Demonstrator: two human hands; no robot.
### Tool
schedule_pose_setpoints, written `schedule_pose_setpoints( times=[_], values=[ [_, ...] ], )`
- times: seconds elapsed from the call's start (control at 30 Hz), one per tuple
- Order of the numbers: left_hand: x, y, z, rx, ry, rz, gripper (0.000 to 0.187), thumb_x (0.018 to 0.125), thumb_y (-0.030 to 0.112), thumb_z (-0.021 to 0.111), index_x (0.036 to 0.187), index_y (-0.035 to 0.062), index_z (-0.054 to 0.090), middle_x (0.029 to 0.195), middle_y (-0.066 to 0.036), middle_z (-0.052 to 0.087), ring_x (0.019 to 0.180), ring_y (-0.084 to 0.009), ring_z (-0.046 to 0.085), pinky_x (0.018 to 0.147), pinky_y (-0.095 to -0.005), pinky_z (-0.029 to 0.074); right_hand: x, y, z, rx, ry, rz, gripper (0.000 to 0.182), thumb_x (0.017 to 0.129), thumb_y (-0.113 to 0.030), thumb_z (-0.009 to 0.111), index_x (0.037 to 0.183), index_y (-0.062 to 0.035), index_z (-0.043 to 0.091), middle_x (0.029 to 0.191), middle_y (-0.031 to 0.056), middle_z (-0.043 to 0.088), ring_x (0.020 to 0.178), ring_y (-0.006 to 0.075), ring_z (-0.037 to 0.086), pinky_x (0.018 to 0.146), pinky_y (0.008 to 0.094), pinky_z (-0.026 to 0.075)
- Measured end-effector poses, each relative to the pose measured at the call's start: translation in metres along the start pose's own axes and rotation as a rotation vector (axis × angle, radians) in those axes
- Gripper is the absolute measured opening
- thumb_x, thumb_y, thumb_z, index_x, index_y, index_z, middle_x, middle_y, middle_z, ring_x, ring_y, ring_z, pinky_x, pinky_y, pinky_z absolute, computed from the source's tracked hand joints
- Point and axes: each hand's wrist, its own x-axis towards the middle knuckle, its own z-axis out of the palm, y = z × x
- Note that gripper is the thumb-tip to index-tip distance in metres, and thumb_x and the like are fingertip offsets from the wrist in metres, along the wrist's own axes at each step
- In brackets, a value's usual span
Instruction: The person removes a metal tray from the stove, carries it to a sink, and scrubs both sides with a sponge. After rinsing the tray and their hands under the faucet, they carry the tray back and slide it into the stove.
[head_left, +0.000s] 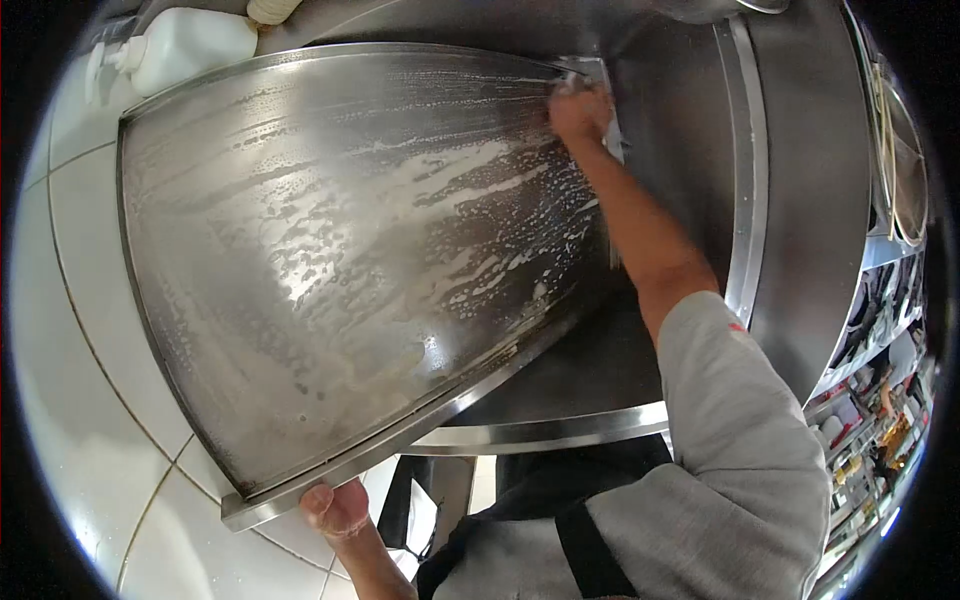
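Note:
A large flat metal panel [330,260] with a raised rim, wet with streaks and droplets, lies tilted across a steel sink [680,150]. My left hand [337,508] is closed on the panel's lower edge near its bottom corner. At the panel's far right end, my right hand [582,108] presses down with fingers closed, slightly blurred. What lies under its fingers is too small and hidden to make out.
A white plastic bottle [195,48] with a pump stands behind the panel at upper left. White tiles [100,300] border the left side. The sink's steel rim [560,430] runs in front of my body. Shelves with utensils [870,420] are at right.

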Motion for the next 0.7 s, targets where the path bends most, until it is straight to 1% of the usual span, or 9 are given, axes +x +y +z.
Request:
schedule_pose_setpoints(
  times=[0.17,0.23,0.33,0.37,0.43,0.53,0.6,0.63,0.7],
  values=[
    [0.003,-0.004,0.000,-0.015,-0.062,-0.003,0.076,0.063,-0.002,0.060,0.138,-0.0012,0.045,0.139,-0.018,0.051,0.129,-0.0347,0.049,0.111,-0.0528,0.037,0.014,0.027,0.007,-0.156,-0.068,0.021,0.054,0.094,-0.040,0.047,0.127,0.0011,0.058,0.126,0.0265,0.052,0.116,0.0407,0.051,0.101,0.0517,0.037],
    [0.002,-0.004,-0.002,-0.007,-0.047,0.010,0.075,0.064,-0.002,0.060,0.138,-0.0012,0.046,0.138,-0.019,0.051,0.128,-0.0345,0.049,0.111,-0.0529,0.038,-0.011,0.031,-0.009,-0.139,-0.249,0.040,0.051,0.094,-0.038,0.048,0.126,0.0018,0.057,0.123,0.0270,0.052,0.114,0.0408,0.052,0.100,0.0524,0.037],
    [0.001,-0.005,0.005,0.015,-0.030,0.036,0.074,0.065,-0.002,0.061,0.137,-0.0011,0.046,0.138,-0.019,0.051,0.128,-0.0343,0.049,0.111,-0.0524,0.038,-0.076,0.073,0.042,-0.193,0.093,-0.267,0.035,0.092,-0.031,0.049,0.101,-0.0032,0.069,0.102,0.0239,0.066,0.097,0.0397,0.060,0.086,0.0563,0.042],
    [0.001,-0.005,0.005,0.017,-0.034,0.030,0.074,0.065,-0.001,0.061,0.137,-0.0009,0.046,0.138,-0.018,0.050,0.128,-0.0343,0.049,0.111,-0.0520,0.038,-0.126,0.015,-0.021,0.294,0.050,0.044,0.034,0.092,-0.028,0.049,0.099,-0.0013,0.068,0.105,0.0247,0.064,0.096,0.0404,0.058,0.088,0.0557,0.041],
    [0.003,-0.009,0.001,0.009,-0.053,0.010,0.073,0.066,-0.001,0.062,0.137,-0.0008,0.046,0.138,-0.018,0.050,0.127,-0.0341,0.049,0.111,-0.0513,0.038,-0.154,-0.046,-0.043,0.827,0.009,0.154,0.030,0.089,-0.024,0.054,0.100,0.0014,0.065,0.101,0.0235,0.060,0.097,0.0404,0.056,0.088,0.0544,0.041],
    [0.000,-0.006,-0.006,0.011,-0.064,-0.032,0.071,0.068,0.000,0.065,0.136,-0.0011,0.046,0.137,-0.017,0.051,0.127,-0.0335,0.049,0.112,-0.0504,0.037,-0.129,-0.091,-0.024,0.982,-0.049,-0.192,0.030,0.087,-0.022,0.057,0.103,0.0033,0.063,0.102,0.0246,0.058,0.103,0.0413,0.054,0.092,0.0534,0.040],
    [0.002,-0.006,0.011,0.022,-0.053,-0.021,0.070,0.069,0.001,0.066,0.136,-0.0014,0.047,0.136,-0.017,0.052,0.126,-0.0329,0.050,0.112,-0.0501,0.036,-0.080,-0.098,-0.035,0.478,0.209,-0.230,0.030,0.085,-0.020,0.059,0.102,0.0039,0.062,0.103,0.0248,0.059,0.107,0.0407,0.054,0.092,0.0535,0.041],
    [0.003,-0.006,0.007,0.029,-0.077,-0.013,0.070,0.069,0.001,0.067,0.136,-0.0005,0.048,0.136,-0.015,0.053,0.127,-0.0320,0.049,0.112,-0.0494,0.036,-0.041,-0.062,-0.007,0.434,0.174,-0.084,0.031,0.087,-0.024,0.058,0.103,0.0015,0.064,0.102,0.0229,0.060,0.100,0.0386,0.058,0.088,0.0521,0.044],
    [0.003,-0.006,-0.007,0.040,-0.111,-0.005,0.072,0.068,0.000,0.068,0.137,0.0014,0.049,0.138,-0.013,0.053,0.130,-0.0302,0.048,0.112,-0.0482,0.036,0.005,0.009,0.024,-0.002,-0.025,-0.263,0.026,0.089,-0.025,0.055,0.100,-0.0043,0.067,0.098,0.0178,0.065,0.090,0.0350,0.064,0.078,0.0490,0.050]
  ],
)
